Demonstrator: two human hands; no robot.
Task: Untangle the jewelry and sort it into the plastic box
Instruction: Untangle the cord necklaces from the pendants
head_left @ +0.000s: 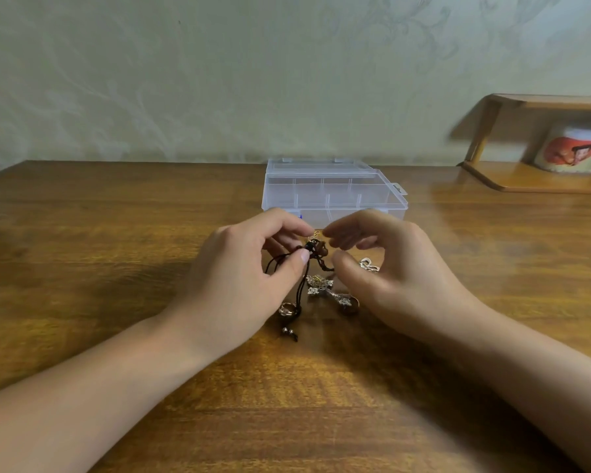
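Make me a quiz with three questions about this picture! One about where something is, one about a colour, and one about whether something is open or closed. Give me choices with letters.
1. Where is the plastic box compared with the hands?
A. Behind them, farther back on the table
B. On the wooden shelf
C. Under the left arm

2. What colour is the cord in the jewelry tangle?
A. White
B. Black
C. Bright green

3. What is the left hand doing?
A. Lying flat on the table
B. Holding the box lid
C. Pinching the tangle

Answers:
1. A, the clear box sits on the table just past the fingertips.
2. B, the dark cord hangs down from the pinched knot to the tabletop.
3. C, its thumb and forefinger are curled round the top of the tangle, and the right hand reaches in opposite it.
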